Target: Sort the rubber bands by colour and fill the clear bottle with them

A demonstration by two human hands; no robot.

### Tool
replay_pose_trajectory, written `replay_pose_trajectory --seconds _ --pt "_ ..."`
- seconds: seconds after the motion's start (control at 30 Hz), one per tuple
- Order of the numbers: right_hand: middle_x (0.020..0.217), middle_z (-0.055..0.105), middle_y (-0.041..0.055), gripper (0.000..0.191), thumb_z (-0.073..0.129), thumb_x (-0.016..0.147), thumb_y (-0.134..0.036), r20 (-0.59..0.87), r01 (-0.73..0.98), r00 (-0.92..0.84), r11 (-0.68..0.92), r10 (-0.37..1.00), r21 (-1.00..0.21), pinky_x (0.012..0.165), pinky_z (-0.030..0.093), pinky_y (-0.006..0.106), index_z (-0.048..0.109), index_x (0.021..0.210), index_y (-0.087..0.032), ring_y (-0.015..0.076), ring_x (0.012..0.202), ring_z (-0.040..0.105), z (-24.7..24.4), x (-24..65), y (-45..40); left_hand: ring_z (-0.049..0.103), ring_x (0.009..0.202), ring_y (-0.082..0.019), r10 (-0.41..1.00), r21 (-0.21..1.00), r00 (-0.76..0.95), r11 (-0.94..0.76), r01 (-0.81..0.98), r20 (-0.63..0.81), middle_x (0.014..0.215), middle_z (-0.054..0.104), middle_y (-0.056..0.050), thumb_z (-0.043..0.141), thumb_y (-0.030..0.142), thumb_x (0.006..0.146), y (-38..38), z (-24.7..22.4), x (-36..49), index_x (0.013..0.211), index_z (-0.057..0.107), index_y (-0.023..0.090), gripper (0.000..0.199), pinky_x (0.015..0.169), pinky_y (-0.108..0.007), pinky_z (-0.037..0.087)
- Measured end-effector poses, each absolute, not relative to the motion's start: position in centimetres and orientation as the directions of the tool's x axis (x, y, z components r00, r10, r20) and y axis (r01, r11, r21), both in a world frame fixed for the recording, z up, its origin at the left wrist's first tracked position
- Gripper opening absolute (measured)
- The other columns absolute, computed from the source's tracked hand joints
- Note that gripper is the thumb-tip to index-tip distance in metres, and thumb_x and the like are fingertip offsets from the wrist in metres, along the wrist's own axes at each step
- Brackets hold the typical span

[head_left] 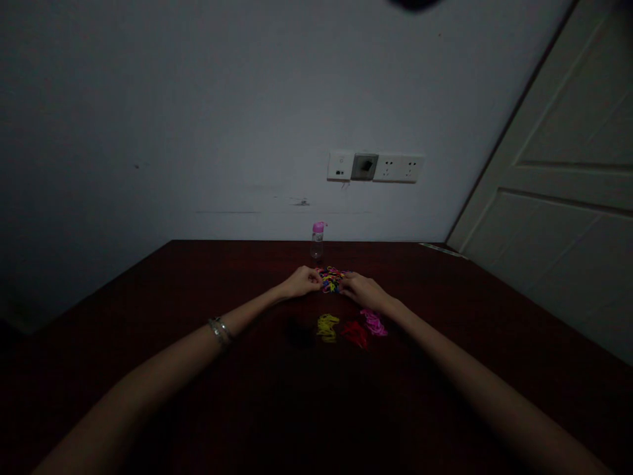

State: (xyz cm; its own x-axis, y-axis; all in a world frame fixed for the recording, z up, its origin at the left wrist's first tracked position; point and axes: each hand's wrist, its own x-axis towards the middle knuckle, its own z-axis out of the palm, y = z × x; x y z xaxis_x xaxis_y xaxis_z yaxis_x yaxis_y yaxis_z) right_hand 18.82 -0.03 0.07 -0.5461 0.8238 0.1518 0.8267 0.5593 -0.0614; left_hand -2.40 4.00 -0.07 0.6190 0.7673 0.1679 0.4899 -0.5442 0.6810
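A mixed pile of colourful rubber bands [332,280] lies on the dark table, between my two hands. At its left edge, my left hand [302,282] has its fingers curled into a pinch; what they hold, if anything, is too small to see. My right hand [362,289] touches the pile's right side with bent fingers drawn together, their tips partly lost among the bands. Closer to me lie sorted heaps: yellow rubber bands [327,328], red rubber bands [355,334] and pink rubber bands [374,323], the pink ones beside my right wrist.
A clear bottle with a pink cap [317,241] stands upright behind the pile. The dark red table [227,264] meets a wall with sockets [395,168]. A white door [558,198] is on the right. Light is dim, and the table's near part is very dark.
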Motion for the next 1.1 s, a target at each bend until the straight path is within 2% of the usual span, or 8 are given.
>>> replay_pose_trajectory --seconds 0.17,0.27,0.43,0.53,0.6,0.73,0.93,1.1 --pt "0.099 0.055 0.0108 0.022 0.038 0.087 -0.026 0.154 0.819 -0.565 0.574 0.811 -0.019 0.077 0.040 0.027 0.057 0.091 -0.015 0.0188 0.092 0.050 -0.3 18.6 0.7 0.031 0.050 -0.006 0.774 0.748 0.616 -0.493 0.445 0.144 0.051 0.041 0.004 0.053 0.023 0.064 4.0 -0.2 -3.0 0.069 0.063 0.008 0.019 0.047 -0.019 0.023" --pt "0.096 0.055 0.0117 0.024 0.035 0.088 -0.026 0.163 0.809 -0.569 0.584 0.806 -0.064 0.078 0.040 0.028 0.055 0.090 -0.014 0.0188 0.091 0.049 -0.2 18.9 0.9 0.031 0.050 -0.006 0.780 0.769 0.613 -0.466 0.438 0.124 0.052 0.042 0.004 0.053 0.023 0.064 4.0 -0.2 -3.4 0.070 0.063 0.008 0.019 0.048 -0.019 0.023" --pt "0.084 0.056 0.0077 0.021 0.039 0.085 -0.027 0.177 0.745 -0.573 0.598 0.801 -0.296 0.070 0.041 0.026 0.055 0.082 -0.013 0.0145 0.075 0.051 1.0 19.8 0.9 0.032 0.051 -0.006 0.789 0.778 0.603 -0.453 0.436 0.121 0.054 0.044 0.004 0.052 0.021 0.063 3.7 0.2 -3.8 0.069 0.063 0.009 0.018 0.050 -0.020 0.024" --pt "0.079 0.059 0.0053 0.020 0.044 0.082 -0.027 0.160 0.690 -0.530 0.533 0.833 -0.489 0.065 0.042 0.024 0.057 0.081 -0.013 0.0127 0.069 0.053 1.9 20.4 1.2 0.035 0.053 -0.007 0.793 0.774 0.598 -0.452 0.444 0.120 0.056 0.047 0.003 0.051 0.021 0.064 3.6 0.5 -3.9 0.069 0.063 0.009 0.018 0.051 -0.020 0.026" --pt "0.076 0.060 0.0044 0.020 0.046 0.079 -0.028 0.142 0.678 -0.501 0.489 0.854 -0.549 0.063 0.043 0.024 0.058 0.080 -0.012 0.0127 0.067 0.054 2.3 20.7 1.4 0.035 0.053 -0.007 0.796 0.767 0.594 -0.454 0.453 0.120 0.056 0.048 0.002 0.051 0.022 0.064 3.6 0.6 -3.9 0.069 0.063 0.009 0.019 0.052 -0.020 0.027" --pt "0.070 0.061 0.0038 0.021 0.048 0.076 -0.028 0.127 0.692 -0.495 0.478 0.860 -0.541 0.061 0.042 0.024 0.061 0.077 -0.011 0.0126 0.062 0.054 3.0 21.1 1.6 0.034 0.052 -0.006 0.796 0.760 0.593 -0.459 0.460 0.121 0.055 0.048 0.002 0.052 0.022 0.065 3.7 0.7 -3.7 0.071 0.064 0.008 0.019 0.050 -0.020 0.026" --pt "0.077 0.063 0.0062 0.021 0.050 0.074 -0.028 0.131 0.715 -0.514 0.507 0.848 -0.481 0.065 0.043 0.025 0.064 0.078 -0.012 0.0149 0.070 0.056 3.7 23.7 0.0 0.038 0.053 -0.007 0.736 0.758 0.666 -0.504 0.414 0.125 0.058 0.052 0.001 0.051 0.022 0.068 3.7 1.0 -0.9 0.072 0.065 0.009 0.019 0.051 -0.019 0.029" --pt "0.077 0.065 0.0057 0.020 0.051 0.070 -0.027 -0.031 0.788 -0.461 0.392 0.887 -0.474 0.065 0.043 0.025 0.064 0.075 -0.013 0.0157 0.070 0.057 3.7 28.2 -1.9 0.044 0.055 -0.008 0.634 0.687 0.760 -0.616 0.385 0.143 0.061 0.056 -0.001 0.054 0.017 0.066 2.8 1.7 4.8 0.074 0.066 0.007 0.017 0.051 -0.019 0.032"
